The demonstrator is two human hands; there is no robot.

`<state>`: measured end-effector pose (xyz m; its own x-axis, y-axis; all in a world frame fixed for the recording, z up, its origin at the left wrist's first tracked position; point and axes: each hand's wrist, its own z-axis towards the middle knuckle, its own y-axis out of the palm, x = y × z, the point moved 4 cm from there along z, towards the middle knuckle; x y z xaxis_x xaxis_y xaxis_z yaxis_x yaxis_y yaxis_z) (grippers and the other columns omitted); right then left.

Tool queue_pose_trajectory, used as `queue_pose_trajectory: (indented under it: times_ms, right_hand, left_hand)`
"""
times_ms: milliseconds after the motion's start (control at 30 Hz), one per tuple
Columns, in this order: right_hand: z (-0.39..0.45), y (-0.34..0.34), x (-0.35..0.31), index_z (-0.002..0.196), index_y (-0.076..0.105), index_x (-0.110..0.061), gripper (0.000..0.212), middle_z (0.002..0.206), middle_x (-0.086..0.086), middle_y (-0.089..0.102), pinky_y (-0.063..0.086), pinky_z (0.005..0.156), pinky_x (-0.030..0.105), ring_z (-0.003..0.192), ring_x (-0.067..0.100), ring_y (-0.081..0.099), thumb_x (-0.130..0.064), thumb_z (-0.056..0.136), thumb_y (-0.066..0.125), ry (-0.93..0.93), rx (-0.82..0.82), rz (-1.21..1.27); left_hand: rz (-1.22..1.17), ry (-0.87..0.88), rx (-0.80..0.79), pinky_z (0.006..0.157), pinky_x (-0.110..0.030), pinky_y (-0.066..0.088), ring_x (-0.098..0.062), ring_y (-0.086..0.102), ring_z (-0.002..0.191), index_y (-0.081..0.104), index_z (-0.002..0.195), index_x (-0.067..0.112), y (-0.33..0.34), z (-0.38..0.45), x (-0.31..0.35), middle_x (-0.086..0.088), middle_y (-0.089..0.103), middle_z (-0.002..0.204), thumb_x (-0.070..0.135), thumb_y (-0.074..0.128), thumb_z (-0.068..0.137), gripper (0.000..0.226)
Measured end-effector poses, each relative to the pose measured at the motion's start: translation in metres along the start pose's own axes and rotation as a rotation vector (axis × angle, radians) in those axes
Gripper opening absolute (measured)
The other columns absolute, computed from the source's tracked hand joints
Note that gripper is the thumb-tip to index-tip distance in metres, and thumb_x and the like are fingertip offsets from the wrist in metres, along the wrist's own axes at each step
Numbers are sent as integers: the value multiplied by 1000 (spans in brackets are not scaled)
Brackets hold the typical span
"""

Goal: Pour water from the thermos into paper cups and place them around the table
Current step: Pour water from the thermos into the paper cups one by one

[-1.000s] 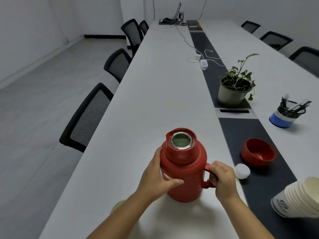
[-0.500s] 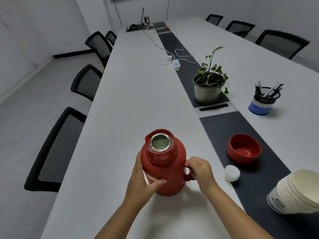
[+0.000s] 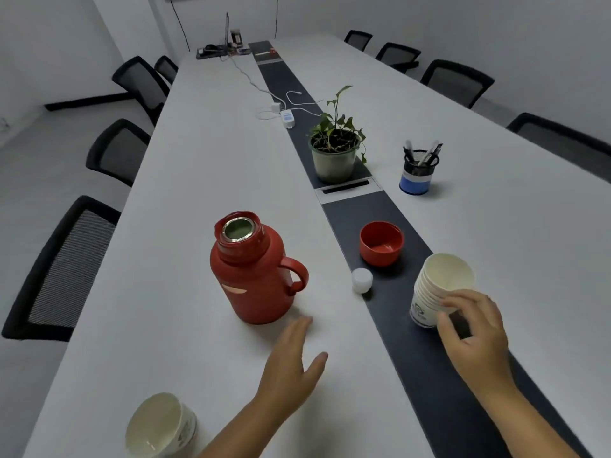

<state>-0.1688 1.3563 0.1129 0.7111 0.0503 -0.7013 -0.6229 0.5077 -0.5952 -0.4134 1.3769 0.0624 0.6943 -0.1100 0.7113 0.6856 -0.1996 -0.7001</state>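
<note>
The red thermos (image 3: 256, 279) stands upright on the white table (image 3: 198, 180) with its mouth uncovered and its handle pointing right; no hand touches it. My left hand (image 3: 292, 365) hovers flat, fingers straight, just in front of the thermos and holds nothing. A tilted stack of paper cups (image 3: 436, 285) rests on the dark centre strip (image 3: 390, 325) at the right. My right hand (image 3: 472, 328) curls its thumb and fingers round the lower part of that stack. A single paper cup (image 3: 160, 424) stands at the near left table edge.
The red thermos lid (image 3: 382, 242) lies mouth up on the strip, with a white stopper (image 3: 362, 280) beside it. Farther back stand a potted plant (image 3: 334, 160) and a pen holder (image 3: 416, 176). Black chairs (image 3: 62, 269) line both table sides.
Both hands have left the thermos, which now stands alone. My right hand moved right to the cup stack; my left hand dropped back toward me. The view shifted and shows the single cup.
</note>
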Motion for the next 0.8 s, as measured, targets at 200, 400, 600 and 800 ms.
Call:
queue_pose_trajectory:
  times_ms: [200, 400, 600, 800]
  right_hand:
    - [34, -21, 59, 114, 59, -7, 39, 127, 18, 50, 34, 94, 38, 120, 35, 40, -8, 77, 67, 82, -297, -213]
    - [52, -21, 76, 108, 63, -8, 28, 123, 14, 55, 33, 93, 27, 117, 28, 47, -4, 80, 62, -20, -432, -129]
    - [63, -27, 88, 100, 68, -12, 23, 125, 6, 54, 32, 97, 23, 116, 16, 44, -5, 79, 64, -196, -501, -55]
    - [73, -28, 100, 96, 68, -18, 15, 119, -15, 46, 25, 85, -2, 107, -1, 42, -15, 82, 62, -242, -546, -3]
  left_hand:
    - [-143, 8, -55, 106, -24, 34, -6, 37, 127, 27, 139, 22, 61, 38, 61, 5, 36, 143, 30, 55, 88, 59]
    - [-321, -127, -89, 111, -34, 31, -13, 28, 136, 16, 143, 27, 108, 74, 110, 7, 24, 151, 37, 66, 80, 81]
    - [-433, -61, -66, 101, -14, 31, 1, 34, 124, 22, 122, 53, 123, 86, 134, 21, 34, 136, 50, 70, 59, 79]
    - [-449, -35, -28, 84, 0, 37, 14, 45, 109, 41, 111, 48, 124, 89, 138, 27, 50, 117, 47, 73, 52, 67]
